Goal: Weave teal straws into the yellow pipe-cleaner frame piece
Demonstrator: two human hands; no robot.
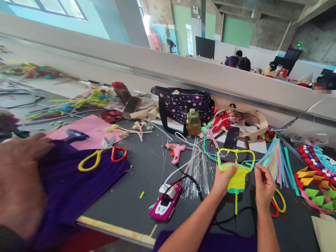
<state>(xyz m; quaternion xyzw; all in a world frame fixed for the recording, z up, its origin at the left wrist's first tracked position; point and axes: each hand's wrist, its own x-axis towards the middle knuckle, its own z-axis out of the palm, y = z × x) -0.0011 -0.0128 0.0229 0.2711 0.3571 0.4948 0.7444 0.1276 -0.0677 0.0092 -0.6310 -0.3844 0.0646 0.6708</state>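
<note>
My left hand (pixel 223 179) grips the left side of a yellow pipe-cleaner piece (pixel 236 179), its thumb lying across the front. The piece has a tightly wound body with teal bands, an open yellow frame above and a twisted stalk hanging below. At its upper right corner, my right hand (pixel 264 183) pinches a thin pipe cleaner (pixel 252 163), mostly hidden by the fingertips. Behind my left forearm spreads a bunch of bare wires (pixel 196 175). Scissors with red and yellow handles (pixel 280 201) lie beside my right wrist.
A co-worker's blurred hand (pixel 23 175) is at the left on purple cloth (pixel 86 178), with scissors (pixel 90 161) on top. A pink glue gun (pixel 178 153), purple power strip (pixel 166 203) and cables lie mid-table. Behind are a bottle (pixel 193 122), bags and pastel pipe cleaners (pixel 277 162).
</note>
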